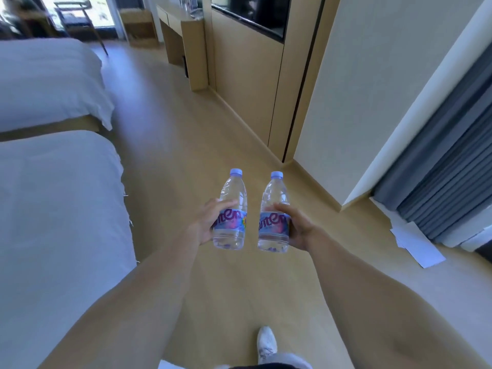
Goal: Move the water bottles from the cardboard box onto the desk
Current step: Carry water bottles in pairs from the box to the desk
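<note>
I hold two clear water bottles upright in front of me, above the wooden floor. My left hand (206, 225) grips the left bottle (231, 206) around its blue and pink label. My right hand (296, 227) grips the right bottle (274, 209) the same way. Both bottles have pale blue caps and are full. The wooden desk (173, 17) stands far ahead against the right-hand wall. No cardboard box is in view.
Two white beds (53, 209) line the left side. A wooden wall panel (247, 89) with a dark screen runs along the right. A white wall corner (346, 129), grey curtains (447, 169) and white papers (418, 243) on the floor lie to the right. My white shoe (266, 342) is below.
</note>
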Tool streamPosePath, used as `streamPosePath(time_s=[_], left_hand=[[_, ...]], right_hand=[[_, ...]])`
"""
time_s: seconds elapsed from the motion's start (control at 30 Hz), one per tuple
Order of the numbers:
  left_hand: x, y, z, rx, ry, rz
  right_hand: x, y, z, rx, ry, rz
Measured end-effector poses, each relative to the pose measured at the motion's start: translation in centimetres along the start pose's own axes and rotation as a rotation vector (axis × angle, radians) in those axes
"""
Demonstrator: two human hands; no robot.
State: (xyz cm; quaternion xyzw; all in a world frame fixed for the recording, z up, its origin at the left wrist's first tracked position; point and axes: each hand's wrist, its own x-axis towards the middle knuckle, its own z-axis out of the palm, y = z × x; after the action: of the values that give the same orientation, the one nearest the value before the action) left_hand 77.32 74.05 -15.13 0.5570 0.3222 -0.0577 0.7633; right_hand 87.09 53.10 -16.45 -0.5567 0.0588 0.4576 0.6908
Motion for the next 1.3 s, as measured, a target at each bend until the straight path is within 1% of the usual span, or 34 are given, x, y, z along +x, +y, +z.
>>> streamPosePath(time_s=[0.07, 0.23, 0.4, 0.5, 0.73, 0.87, 1.0, 1.3], left_hand=[[1.8, 1.8, 0.9, -0.029, 0.05, 0.01], [5.8, 5.6, 2.1, -0.09, 0.116, 0.036], [10.2, 8.3, 1.4, -0.129, 0.181, 0.015], [13.5, 9.8, -0.2, -0.099, 0.192, 0.004], [24.0, 15.6, -6.3, -0.118, 0.21, 0.023], [29.6, 20.7, -10.7, -0.134, 0.22, 0.013], [34.2, 26.3, -15.5, -0.157, 0.227, 0.048], [44.0, 35.8, -25.1, -0.18, 0.265, 0.128]], right_hand=[[2.0, -2.9, -0.8, -0.048, -0.041, 0.014], [6.9, -8.3, -1.3, -0.121, -0.099, 0.055], [12.6, -12.0, -0.5, -0.172, -0.153, 0.09], [16.5, -14.0, 0.6, -0.173, -0.153, 0.099], [28.3, -19.7, 4.7, -0.225, -0.14, 0.116], [34.8, -23.8, 8.8, -0.275, -0.12, 0.118], [40.9, -28.2, 13.6, -0.282, -0.124, 0.088], [52.6, -36.6, 21.7, -0.308, -0.224, 0.049]])
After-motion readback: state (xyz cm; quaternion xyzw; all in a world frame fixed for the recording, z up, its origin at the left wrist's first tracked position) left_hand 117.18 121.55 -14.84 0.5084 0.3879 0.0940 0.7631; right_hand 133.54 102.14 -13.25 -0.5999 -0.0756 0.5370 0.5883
